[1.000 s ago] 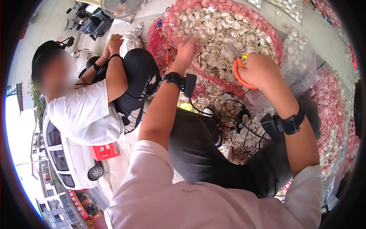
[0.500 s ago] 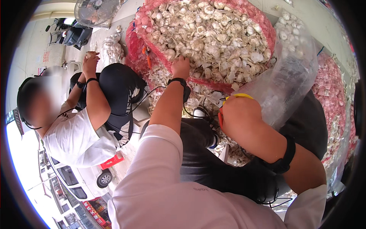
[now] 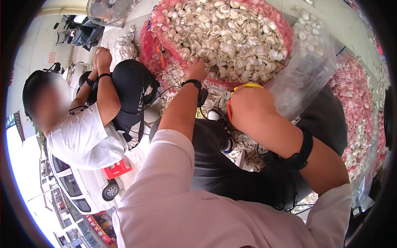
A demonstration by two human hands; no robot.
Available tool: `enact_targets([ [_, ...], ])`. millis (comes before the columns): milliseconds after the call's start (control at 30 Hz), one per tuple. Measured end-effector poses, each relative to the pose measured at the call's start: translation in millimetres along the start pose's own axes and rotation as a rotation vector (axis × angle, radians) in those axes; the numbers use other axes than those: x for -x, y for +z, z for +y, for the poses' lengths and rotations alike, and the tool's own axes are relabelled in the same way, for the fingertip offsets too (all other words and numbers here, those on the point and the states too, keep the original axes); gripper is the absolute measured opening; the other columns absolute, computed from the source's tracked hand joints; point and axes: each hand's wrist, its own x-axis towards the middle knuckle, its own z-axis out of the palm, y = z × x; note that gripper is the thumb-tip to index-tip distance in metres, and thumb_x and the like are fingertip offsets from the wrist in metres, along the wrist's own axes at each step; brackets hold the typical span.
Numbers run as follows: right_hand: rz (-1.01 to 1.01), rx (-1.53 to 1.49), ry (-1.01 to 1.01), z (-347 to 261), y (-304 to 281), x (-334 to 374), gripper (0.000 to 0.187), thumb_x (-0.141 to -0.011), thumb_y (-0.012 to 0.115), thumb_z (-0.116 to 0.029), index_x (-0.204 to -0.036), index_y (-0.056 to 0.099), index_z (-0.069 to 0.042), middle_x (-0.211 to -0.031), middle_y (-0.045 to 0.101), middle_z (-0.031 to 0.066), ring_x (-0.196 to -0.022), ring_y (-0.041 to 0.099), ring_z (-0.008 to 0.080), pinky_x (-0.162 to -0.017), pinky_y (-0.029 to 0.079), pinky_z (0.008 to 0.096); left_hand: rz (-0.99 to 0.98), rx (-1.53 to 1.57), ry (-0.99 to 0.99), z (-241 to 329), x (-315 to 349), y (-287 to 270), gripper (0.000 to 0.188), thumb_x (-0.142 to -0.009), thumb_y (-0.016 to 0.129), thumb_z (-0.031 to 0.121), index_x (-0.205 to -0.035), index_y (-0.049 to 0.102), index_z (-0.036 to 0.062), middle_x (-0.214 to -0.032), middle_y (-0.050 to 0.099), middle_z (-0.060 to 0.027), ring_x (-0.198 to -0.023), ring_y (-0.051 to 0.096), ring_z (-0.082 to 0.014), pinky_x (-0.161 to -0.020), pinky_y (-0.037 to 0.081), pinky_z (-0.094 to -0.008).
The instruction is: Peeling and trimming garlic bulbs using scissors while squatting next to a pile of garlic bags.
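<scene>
My left hand (image 3: 196,69) bends its fingers at the lower left rim of an open red mesh bag (image 3: 286,31) heaped with garlic bulbs (image 3: 225,39); whether the fingers are apart or clamped on a bulb, I cannot tell from this angle. My right hand (image 3: 251,101), nearer my body and below the bag's lower edge, is wrapped around shears (image 3: 253,85), a yellow handle showing over the knuckles and an orange one beneath; the blades are mostly hidden. Black wristbands (image 3: 305,149) circle both my wrists. Just beside my right hand, a clear plastic bag (image 3: 308,78) slopes down toward my knee, white bulbs gathered at its far end. Farther right stands another red mesh sack (image 3: 351,93), and papery garlic scraps (image 3: 251,159) litter the ground between my legs. To my left, a co-worker (image 3: 84,136) in a white shirt and black cap sits with both hands raised close together, near a fan (image 3: 108,10); behind that person are a red stool (image 3: 118,168) and a white van (image 3: 74,180).
</scene>
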Motion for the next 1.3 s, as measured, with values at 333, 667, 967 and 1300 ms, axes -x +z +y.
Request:
enact_targets([
  [333, -0.668, 0.041, -0.007, 29, -58, 30, 0.021, -0.066, 0.073, -0.014, -0.086, 0.07, -0.008, -0.078, 0.068, 0.0044, -0.075, 0.068, 0.0168, -0.055, 0.051, 0.0305, 0.004, -0.131, -0.017, 12, -29, -2, 0.038, -0.076, 0.075, 0.026, -0.109, 0.063, 0.0131, -0.116, 0.062, -0.0061, -0.105, 0.065, -0.0262, -0.084, 0.053, -0.0411],
  [667, -0.109, 0.17, 0.177, 44, -62, 33, 0.014, -0.07, 0.07, -0.017, -0.081, 0.071, -0.008, -0.076, 0.068, 0.0062, -0.073, 0.069, 0.0208, -0.058, 0.053, 0.0324, -0.021, 0.051, -0.233, -3, -9, -50, 0.057, -0.064, 0.076, 0.052, -0.097, 0.072, 0.0053, -0.1, 0.071, -0.0134, -0.093, 0.069, -0.0291, -0.079, 0.054, -0.0392],
  [967, -0.096, -0.032, 0.138, 40, -64, -18, 0.022, -0.074, 0.059, -0.022, -0.081, 0.072, -0.006, -0.077, 0.069, 0.0124, -0.078, 0.069, 0.0297, -0.066, 0.055, 0.0389, 0.398, 1.093, -0.305, -15, 30, -122, 0.06, -0.058, 0.088, 0.039, -0.09, 0.069, -0.0092, -0.077, 0.066, -0.0058, -0.07, 0.059, -0.0125, -0.068, 0.048, -0.0283],
  [1300, 0.067, -0.264, 0.254, 38, -74, -52, 0.033, -0.083, 0.055, -0.033, -0.075, 0.067, -0.004, -0.067, 0.065, 0.014, -0.069, 0.067, 0.029, -0.061, 0.051, 0.038, 0.169, 2.348, -0.216, 12, 86, -170, 0.053, -0.083, 0.071, 0.036, -0.112, 0.055, -0.0045, -0.102, 0.059, -0.0116, -0.097, 0.06, -0.0186, -0.084, 0.053, -0.0304],
])
